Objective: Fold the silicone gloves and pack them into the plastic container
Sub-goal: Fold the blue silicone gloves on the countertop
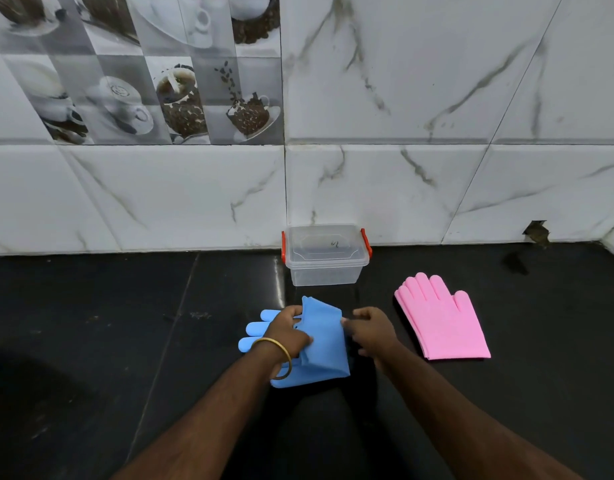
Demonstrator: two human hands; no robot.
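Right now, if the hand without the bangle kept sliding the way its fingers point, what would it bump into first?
The right hand points left, toward the blue gloves. Its fingertips already look to be at the folded blue edge, so it would push into that first, with the left hand just beyond. Depth is hard to judge here.

even indoor light; sharp focus; glare on black counter (91, 323); wide-angle bowing
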